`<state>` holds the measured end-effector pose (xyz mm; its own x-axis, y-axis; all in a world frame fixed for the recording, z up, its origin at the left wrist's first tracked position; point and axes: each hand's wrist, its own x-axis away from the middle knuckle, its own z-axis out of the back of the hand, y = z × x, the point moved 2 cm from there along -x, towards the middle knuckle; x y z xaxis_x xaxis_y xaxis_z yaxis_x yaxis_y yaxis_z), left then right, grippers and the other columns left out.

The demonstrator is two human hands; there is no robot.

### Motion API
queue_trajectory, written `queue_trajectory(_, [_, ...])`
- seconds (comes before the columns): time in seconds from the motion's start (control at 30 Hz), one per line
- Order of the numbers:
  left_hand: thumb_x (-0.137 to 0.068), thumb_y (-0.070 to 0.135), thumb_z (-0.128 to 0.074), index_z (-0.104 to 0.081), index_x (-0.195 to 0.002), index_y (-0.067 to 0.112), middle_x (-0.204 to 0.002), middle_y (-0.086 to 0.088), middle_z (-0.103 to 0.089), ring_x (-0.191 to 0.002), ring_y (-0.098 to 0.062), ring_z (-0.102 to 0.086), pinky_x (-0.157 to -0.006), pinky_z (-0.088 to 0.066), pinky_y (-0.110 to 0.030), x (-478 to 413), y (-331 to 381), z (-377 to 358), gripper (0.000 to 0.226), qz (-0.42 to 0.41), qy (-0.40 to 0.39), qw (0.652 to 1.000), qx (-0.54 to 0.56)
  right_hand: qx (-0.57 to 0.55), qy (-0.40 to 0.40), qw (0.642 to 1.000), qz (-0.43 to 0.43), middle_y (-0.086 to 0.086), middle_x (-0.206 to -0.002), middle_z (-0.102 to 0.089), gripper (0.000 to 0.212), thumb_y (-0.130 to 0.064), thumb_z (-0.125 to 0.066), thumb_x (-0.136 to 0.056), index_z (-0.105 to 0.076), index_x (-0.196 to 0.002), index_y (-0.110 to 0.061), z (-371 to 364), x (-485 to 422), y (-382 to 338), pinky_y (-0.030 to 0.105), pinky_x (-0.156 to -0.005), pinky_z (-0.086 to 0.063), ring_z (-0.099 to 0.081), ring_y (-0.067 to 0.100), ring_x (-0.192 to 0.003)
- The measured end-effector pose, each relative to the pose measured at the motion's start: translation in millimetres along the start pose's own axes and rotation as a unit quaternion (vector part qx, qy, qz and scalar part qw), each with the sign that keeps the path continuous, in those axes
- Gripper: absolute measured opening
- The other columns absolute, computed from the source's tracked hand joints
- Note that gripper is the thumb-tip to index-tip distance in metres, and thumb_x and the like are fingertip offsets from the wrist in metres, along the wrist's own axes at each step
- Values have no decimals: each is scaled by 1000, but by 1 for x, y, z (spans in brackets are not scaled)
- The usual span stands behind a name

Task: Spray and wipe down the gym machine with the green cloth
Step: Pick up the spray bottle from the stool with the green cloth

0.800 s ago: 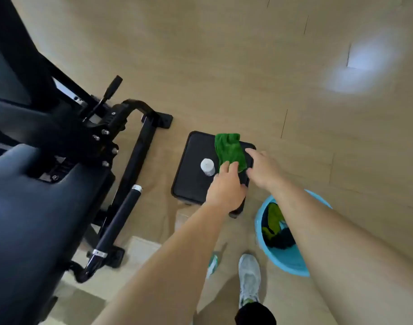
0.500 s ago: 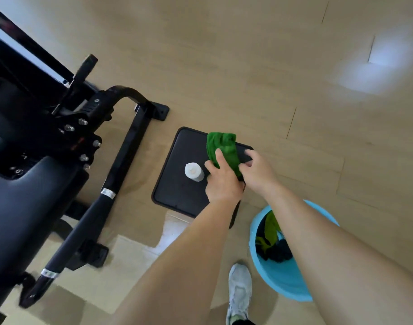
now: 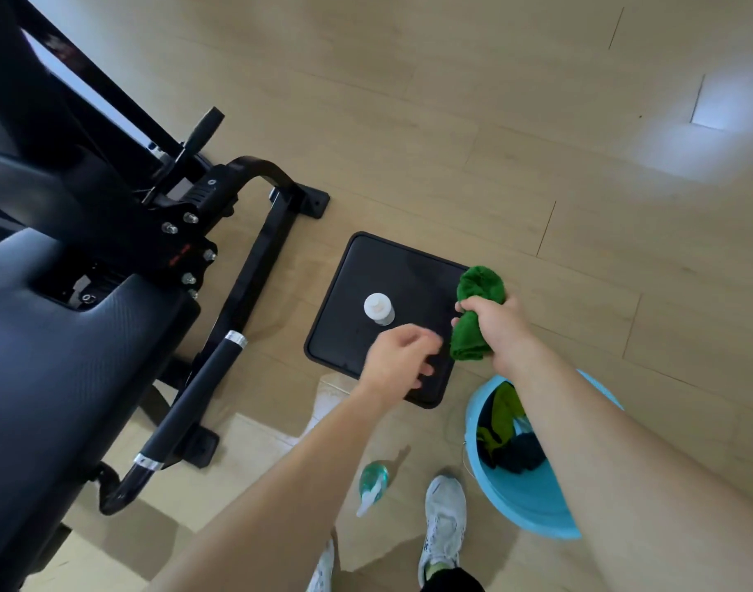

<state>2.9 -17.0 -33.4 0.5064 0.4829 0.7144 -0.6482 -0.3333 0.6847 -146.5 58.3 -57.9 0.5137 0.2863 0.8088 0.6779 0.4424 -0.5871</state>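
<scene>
My right hand (image 3: 500, 331) grips the bunched green cloth (image 3: 477, 309) over the right edge of a low black stool (image 3: 357, 301). My left hand (image 3: 398, 361) hovers over the stool's near part, fingers loosely curled and holding nothing. A small bottle with a white cap (image 3: 379, 308) stands on the stool, just beyond my left hand. A teal spray bottle (image 3: 371, 489) lies on the floor by my feet. The black gym machine (image 3: 88, 292), with padded seat and handle bar, fills the left side.
A light blue bucket (image 3: 533, 502) with dark and yellow-green cloths inside stands on the wooden floor at the right, under my right forearm. My white shoes (image 3: 443, 527) are at the bottom. The machine's base bar (image 3: 259, 267) runs between seat and stool.
My right hand has lifted the green cloth off the stool and bunched it. My left hand let go of the cloth and drew back toward me.
</scene>
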Motion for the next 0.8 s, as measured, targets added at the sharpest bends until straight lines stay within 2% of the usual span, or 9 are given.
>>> queue_trajectory(0.07, [-95, 29, -67, -60, -85, 15, -82, -1, -63, -66, -16, -56, -58, -46, -25, -2, -12, 29, 18, 72, 109, 991, -7, 8, -6, 1000, 1, 10, -94, -71, 30, -12, -71, -86, -58, -114, -14, -7, 0, 2, 44, -73, -60, -71, 23, -69])
queue_trajectory(0.13, [-91, 37, -75, -52, -101, 17, -95, 0, -60, -70, -13, -55, -62, -43, -25, -5, -20, 49, 32, 98, 193, 975, -45, 32, -20, 999, 18, 10, -94, -71, 25, -20, -75, -84, -64, -105, -14, -18, -2, 4, 52, -83, -60, -70, 25, -76])
queue_trajectory(0.23, [-82, 38, -88, -38, -143, 27, -138, -1, -51, -113, -15, -60, -89, -50, -31, -21, -20, 58, 79, 21, 194, 978, -80, 28, -26, 999, 32, 4, -97, -74, 23, -36, -79, -83, -69, -97, -20, -34, -7, 7, 53, -90, -59, -72, 27, -92])
queue_trajectory(0.3, [-81, 36, -89, -33, -155, 36, -150, 2, -45, -132, -17, -50, -106, -45, -40, -35, -16, 54, 93, -43, 169, 978, -117, 10, -23, 999, 32, 4, -103, -73, 20, -43, -76, -86, -68, -96, -28, -42, -6, 8, 49, -91, -58, -70, 27, -98])
queue_trajectory(0.37, [-88, 32, -84, -46, -150, 35, -146, 5, -51, -131, -18, -52, -104, -45, -37, -43, -10, 47, 72, -91, 148, 973, -151, -12, -19, 1000, 20, 4, -104, -72, 20, -47, -75, -86, -65, -93, -31, -47, -6, 12, 49, -92, -57, -69, 27, -99])
queue_trajectory(0.47, [-94, 30, -77, -62, -125, 28, -114, 5, -67, -106, -21, -63, -90, -52, -38, -46, 0, 44, 35, -111, 162, 968, -156, -26, -14, 1000, -6, 6, -105, -72, 29, -50, -75, -83, -64, -94, -25, -47, -1, 14, 49, -92, -58, -70, 28, -98])
queue_trajectory(0.6, [-94, 33, -78, -66, -107, 30, -109, 2, -73, -98, -15, -67, -88, -57, -37, -38, 21, 57, 17, -130, 130, 983, 26, -49, -22, 998, -22, 9, -115, -72, 33, -45, -74, -86, -66, -109, -23, -37, 7, 14, 47, -85, -60, -71, 29, -99])
queue_trajectory(0.7, [-102, 34, -67, -61, -113, 24, -122, -1, -76, -110, -11, -72, -86, -60, -27, -21, 39, 66, 16, -118, 55, 984, 124, -93, -136, 985, -49, 13, -117, -73, 49, -48, -74, -86, -67, -125, -19, -36, 24, 14, 47, -82, -58, -73, 31, -97])
queue_trajectory(0.8, [-101, 44, -64, -54, -124, 12, -123, 2, -78, -111, -13, -74, -82, -59, -26, -9, 47, 72, 41, -123, 1, 980, 156, -150, -227, 960, -66, 7, -100, -70, 59, -57, -70, -83, -69, -126, -16, -47, 45, 10, 37, -80, -58, -71, 23, -90])
